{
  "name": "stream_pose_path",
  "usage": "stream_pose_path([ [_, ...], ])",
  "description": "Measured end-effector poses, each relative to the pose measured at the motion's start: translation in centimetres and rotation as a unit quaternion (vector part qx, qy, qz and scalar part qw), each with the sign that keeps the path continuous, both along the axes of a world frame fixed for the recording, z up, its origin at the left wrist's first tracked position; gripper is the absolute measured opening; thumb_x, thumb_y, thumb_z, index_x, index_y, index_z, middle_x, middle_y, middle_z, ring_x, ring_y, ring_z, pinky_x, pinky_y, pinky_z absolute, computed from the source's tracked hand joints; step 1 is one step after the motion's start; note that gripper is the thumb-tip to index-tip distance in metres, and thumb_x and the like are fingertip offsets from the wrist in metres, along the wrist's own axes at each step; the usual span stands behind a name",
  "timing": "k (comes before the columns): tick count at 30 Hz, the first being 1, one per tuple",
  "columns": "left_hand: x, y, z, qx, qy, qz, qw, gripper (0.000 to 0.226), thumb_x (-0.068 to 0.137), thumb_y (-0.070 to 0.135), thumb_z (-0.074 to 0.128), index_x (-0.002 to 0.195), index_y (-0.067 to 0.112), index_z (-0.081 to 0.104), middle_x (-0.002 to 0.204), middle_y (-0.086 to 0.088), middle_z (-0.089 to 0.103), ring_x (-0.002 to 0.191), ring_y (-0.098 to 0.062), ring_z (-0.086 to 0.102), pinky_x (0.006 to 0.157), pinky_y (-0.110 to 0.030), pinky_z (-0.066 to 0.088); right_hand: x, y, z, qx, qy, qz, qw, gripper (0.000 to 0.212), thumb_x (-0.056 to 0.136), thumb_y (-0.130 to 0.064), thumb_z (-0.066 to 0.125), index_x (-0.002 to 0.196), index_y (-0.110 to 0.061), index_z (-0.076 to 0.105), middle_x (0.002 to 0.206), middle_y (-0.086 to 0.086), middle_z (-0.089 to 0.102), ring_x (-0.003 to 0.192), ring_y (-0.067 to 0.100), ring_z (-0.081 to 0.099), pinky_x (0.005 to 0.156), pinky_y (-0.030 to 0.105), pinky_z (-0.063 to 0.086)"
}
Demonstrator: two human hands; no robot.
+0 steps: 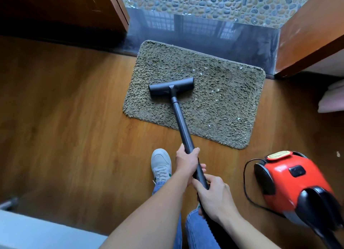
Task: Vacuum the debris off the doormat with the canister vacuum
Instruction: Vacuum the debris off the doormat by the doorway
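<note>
**A:** How does the wand (183, 126) handle?

**B:** Stiff and light, I'd judge. Your left hand (187, 161) wraps it partway down and your right hand (214, 196) grips the top end, which is a good hold. The floor head (171, 88) sits on the shaggy doormat (214, 107), left of the white debris (217, 90). The soft pile may drag.

**A:** And the canister vacuum (290, 176)?

**B:** It's on the floor to your right. You can't see what's inside.

Doormat (214, 103) is showing olive-brown, flecked white; canister vacuum (290, 183) is showing red and black; floor (65, 118) is showing brown wood-grain.
</note>
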State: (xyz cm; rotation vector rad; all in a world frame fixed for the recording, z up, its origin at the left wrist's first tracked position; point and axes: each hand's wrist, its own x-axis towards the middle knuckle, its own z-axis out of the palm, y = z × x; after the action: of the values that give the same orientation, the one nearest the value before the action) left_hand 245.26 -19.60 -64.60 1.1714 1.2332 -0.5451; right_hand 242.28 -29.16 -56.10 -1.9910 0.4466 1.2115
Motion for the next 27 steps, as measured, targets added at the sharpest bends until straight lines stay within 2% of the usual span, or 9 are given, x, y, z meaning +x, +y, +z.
stream_pose_path([
  [5,-2.9,-1.9,0.7,0.001,0.014,0.016,1.0,0.012,0.096,0.015,0.058,0.097,0.01,0.048,0.077,-0.01,0.051,0.046,-0.023,0.06,0.046,-0.031,0.053,-2.4,-1.7,1.0,-0.012,0.004,0.03,0.999,0.027,0.098,-0.035,0.058,0.082,-0.013,0.058,0.052,0.002,0.053,0.044,0.031,0.068,0.047,0.042,0.056],
  [9,-3.6,-1.0,0.7,0.014,0.015,0.011,1.0,0.017,0.095,0.016,0.058,0.103,0.004,0.049,0.076,-0.01,0.052,0.046,-0.023,0.061,0.046,-0.031,0.052,-3.1,-0.9,0.9,-0.015,0.005,0.043,0.999,0.023,0.096,-0.039,0.058,0.083,-0.021,0.062,0.049,-0.001,0.054,0.043,0.026,0.068,0.05,0.04,0.058],
  [12,-3.3,0.2,0.3,0.021,0.012,0.007,1.0,0.018,0.096,0.018,0.059,0.104,0.005,0.05,0.077,-0.011,0.053,0.047,-0.023,0.06,0.046,-0.031,0.052,-3.1,0.3,0.4,-0.022,-0.007,0.045,0.999,0.023,0.094,-0.045,0.06,0.083,-0.025,0.063,0.054,0.001,0.059,0.048,0.024,0.068,0.058,0.044,0.061],
  [15,-2.1,1.9,-0.1,0.03,0.003,0.009,0.999,0.018,0.097,0.018,0.059,0.104,0.004,0.05,0.078,-0.012,0.053,0.046,-0.024,0.06,0.046,-0.031,0.052,-2.1,1.9,-0.3,-0.023,-0.023,0.049,0.998,0.027,0.092,-0.049,0.06,0.079,-0.026,0.06,0.057,0.001,0.06,0.056,0.024,0.065,0.063,0.047,0.059],
  [20,2.1,6.1,-0.8,0.032,-0.019,0.005,0.999,0.019,0.096,0.015,0.06,0.105,0.003,0.049,0.077,-0.013,0.054,0.045,-0.023,0.06,0.045,-0.032,0.054,1.5,5.7,-1.8,-0.02,-0.038,0.046,0.998,0.035,0.092,-0.054,0.055,0.076,-0.023,0.057,0.058,0.003,0.063,0.049,0.026,0.067,0.053,0.045,0.059],
  [22,4.0,8.0,-1.0,0.031,-0.023,-0.01,0.999,0.02,0.097,0.016,0.062,0.11,0.005,0.052,0.079,-0.013,0.057,0.045,-0.022,0.062,0.045,-0.032,0.055,3.1,7.4,-2.3,-0.021,-0.049,0.049,0.997,0.039,0.087,-0.062,0.05,0.076,-0.025,0.056,0.06,0.004,0.065,0.053,0.026,0.069,0.059,0.045,0.06],
  [27,8.1,11.8,-2.0,0.029,-0.043,-0.042,0.998,0.025,0.097,0.016,0.064,0.118,0.008,0.054,0.081,-0.011,0.06,0.046,-0.021,0.063,0.045,-0.031,0.056,6.6,11.1,-3.7,0.007,-0.048,0.02,0.999,0.029,0.098,-0.048,0.055,0.082,-0.023,0.055,0.063,0.004,0.066,0.046,0.022,0.07,0.058,0.043,0.06],
])
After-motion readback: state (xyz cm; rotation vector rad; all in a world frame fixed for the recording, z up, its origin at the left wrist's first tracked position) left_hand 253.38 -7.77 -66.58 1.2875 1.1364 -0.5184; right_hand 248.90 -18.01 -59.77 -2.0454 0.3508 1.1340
